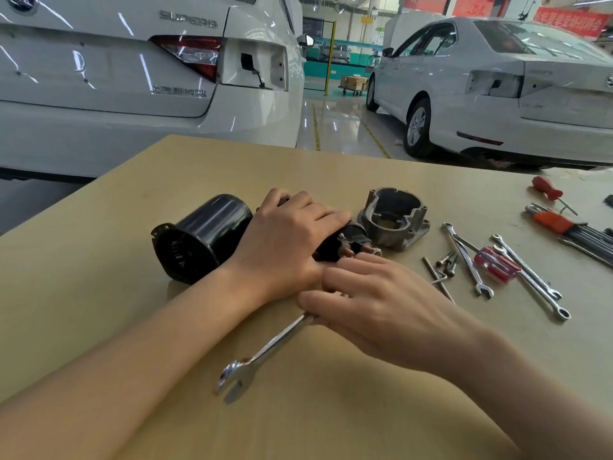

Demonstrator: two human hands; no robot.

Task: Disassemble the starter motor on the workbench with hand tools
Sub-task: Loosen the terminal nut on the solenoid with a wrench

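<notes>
My left hand [292, 240] presses down on a black solenoid [348, 242] lying on the workbench [331, 410], covering most of it. Copper terminals show at the solenoid's near end. My right hand [374, 307] grips a silver combination wrench [262, 356] by its shaft, its fingertips at the terminals. The wrench's open jaw points toward me; its other end is hidden under my hand. A black cylindrical motor housing [202, 237] lies on its side to the left. A grey cast nose housing [394, 217] stands just right of the solenoid.
To the right lie several wrenches [467, 260], long bolts [441, 273], a red-handled screwdriver [497, 263], another red screwdriver [547, 190] and an orange-holder hex key set [570, 227]. White cars [132, 78] stand beyond the bench's far edge.
</notes>
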